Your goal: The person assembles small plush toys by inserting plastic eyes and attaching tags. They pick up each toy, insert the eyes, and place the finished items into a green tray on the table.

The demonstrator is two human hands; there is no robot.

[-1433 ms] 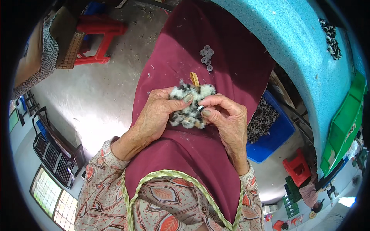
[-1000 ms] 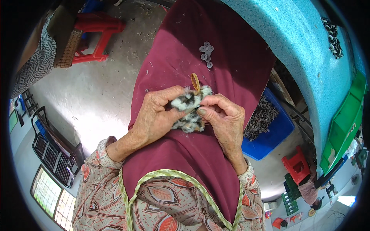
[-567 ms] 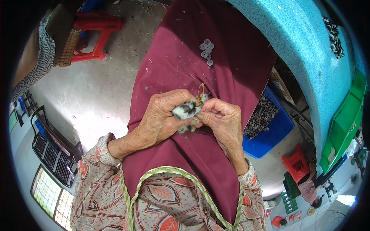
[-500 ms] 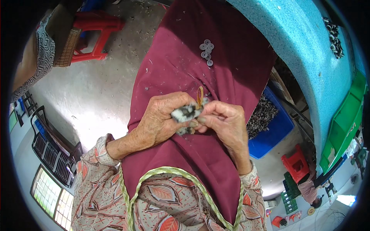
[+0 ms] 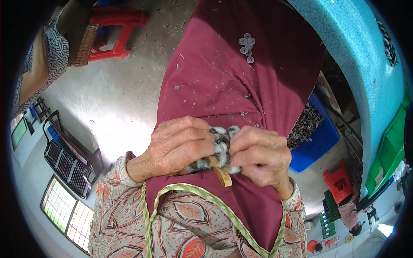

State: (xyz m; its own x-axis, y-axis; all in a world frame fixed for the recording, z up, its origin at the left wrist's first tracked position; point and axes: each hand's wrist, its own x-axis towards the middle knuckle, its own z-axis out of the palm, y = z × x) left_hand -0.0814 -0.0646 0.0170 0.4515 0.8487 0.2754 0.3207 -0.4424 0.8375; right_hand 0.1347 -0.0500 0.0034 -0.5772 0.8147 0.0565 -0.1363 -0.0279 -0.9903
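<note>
Gripping fuzzy speckled bundle (image 5: pixel 220 151): left hand (image 5: pixel 178 146), right hand (image 5: pixel 262 155) both curled tight around it

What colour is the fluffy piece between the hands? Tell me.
The fluffy piece is mottled white, grey and black with a tan patch; head view.

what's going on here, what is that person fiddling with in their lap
A seated person holds a small fluffy piece, mottled white, grey and brown, pinched between the left hand and the right hand above a maroon cloth spread over the lap. A tan strip sticks out below the fingers. A small cluster of grey discs lies farther out on the cloth, which is speckled with bits of fluff. A blue bin stands to the right.
</note>
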